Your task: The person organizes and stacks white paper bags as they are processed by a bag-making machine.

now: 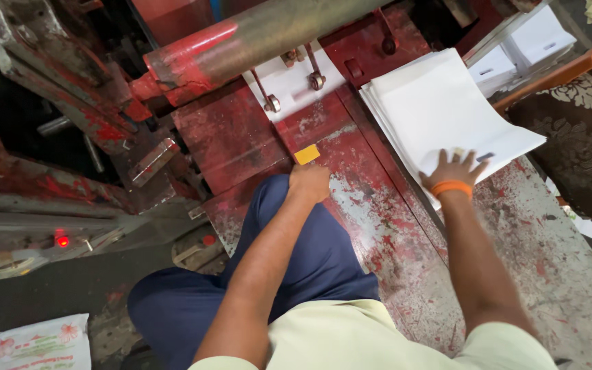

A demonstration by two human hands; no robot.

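My left hand is closed on a small yellow piece and rests on the red, paint-worn feed table of a printing machine. My right hand, with an orange band at the wrist, lies with spread fingers on the near edge of a stack of white sheets on the table's right side. One white sheet sits under the metal grippers below the big roller.
Red-stained machine parts and levers fill the left, with a lit red lamp. More white paper stacks sit on a shelf at top right. A patterned brown cloth lies right. A printed bag is on the floor.
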